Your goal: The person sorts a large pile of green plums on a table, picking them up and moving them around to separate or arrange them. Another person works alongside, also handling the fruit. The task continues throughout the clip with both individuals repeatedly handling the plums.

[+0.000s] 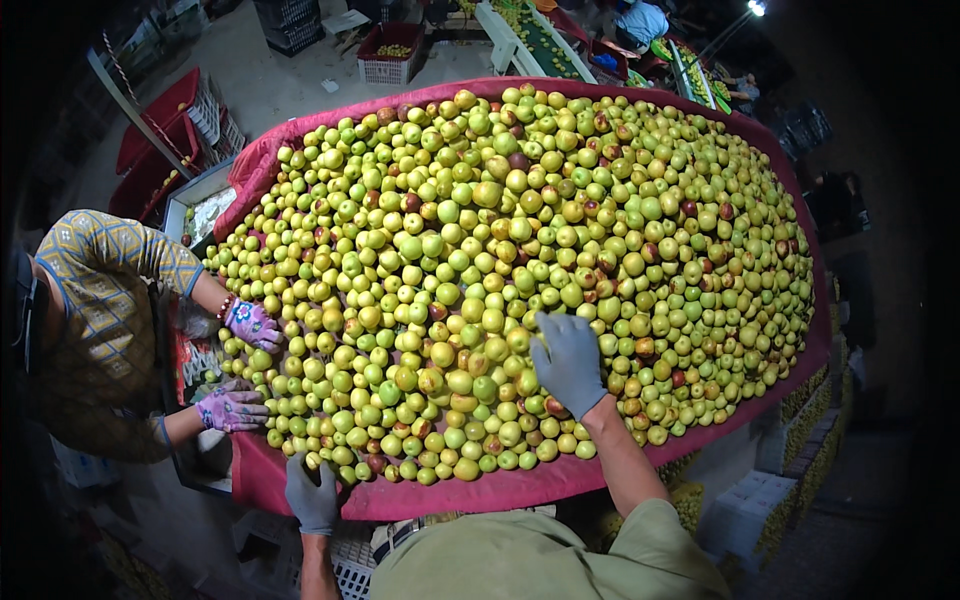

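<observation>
A broad heap of green and yellow jujube-like fruits (pixel 465 240), some with red-brown patches, covers a table lined with red cloth (pixel 420 499). My right hand (pixel 568 360), in a grey glove, lies on the fruits near the middle of the heap, fingers bent over them; whether it grips one is hidden. At the near left edge of the cloth is my left hand (pixel 312 495), also grey-gloved, thumb and fingers apart beside the outermost fruits. No fruit shows in it.
A co-worker at the left has two flowered gloves (pixel 253 325) by the heap's left end. Red-lined crates (pixel 159 124) stand beyond. A green conveyor (pixel 541 45) carries fruits at the top. Stacked crates (pixel 750 510) stand low on the right.
</observation>
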### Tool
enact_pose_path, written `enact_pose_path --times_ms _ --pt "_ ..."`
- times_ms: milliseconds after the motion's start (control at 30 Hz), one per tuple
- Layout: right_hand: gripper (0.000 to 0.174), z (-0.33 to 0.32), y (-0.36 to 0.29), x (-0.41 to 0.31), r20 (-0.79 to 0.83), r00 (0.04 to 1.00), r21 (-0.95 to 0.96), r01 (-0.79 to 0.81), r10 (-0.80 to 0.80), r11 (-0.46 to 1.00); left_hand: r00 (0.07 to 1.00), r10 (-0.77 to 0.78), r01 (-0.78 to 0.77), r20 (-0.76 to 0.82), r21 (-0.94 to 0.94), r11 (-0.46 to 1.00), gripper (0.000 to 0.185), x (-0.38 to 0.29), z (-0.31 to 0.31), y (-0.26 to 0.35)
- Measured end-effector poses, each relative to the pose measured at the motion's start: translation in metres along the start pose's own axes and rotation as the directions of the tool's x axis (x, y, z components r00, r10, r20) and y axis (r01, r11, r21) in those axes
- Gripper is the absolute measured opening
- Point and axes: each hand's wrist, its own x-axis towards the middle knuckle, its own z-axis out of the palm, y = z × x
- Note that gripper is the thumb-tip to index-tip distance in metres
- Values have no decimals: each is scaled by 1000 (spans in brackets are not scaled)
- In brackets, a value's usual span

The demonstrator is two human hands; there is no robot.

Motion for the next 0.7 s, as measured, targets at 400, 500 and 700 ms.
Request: enact_pose_path --times_ms 400,500,700 --pt "68 65 -14 170 -48 997 -279 40 -55 959 1000 -5 5 2 -16 1000 35 1 -2 3" --pt "68 78 -26 159 5 995 -248 94 -96 964 1000 -19 19 -4 -36 999 36 -2 -1 3" --pt "73 51 -31 109 104 946 -182 321 -306 929 999 -2 -2 -39 -93 996 34 -5 -1 2"
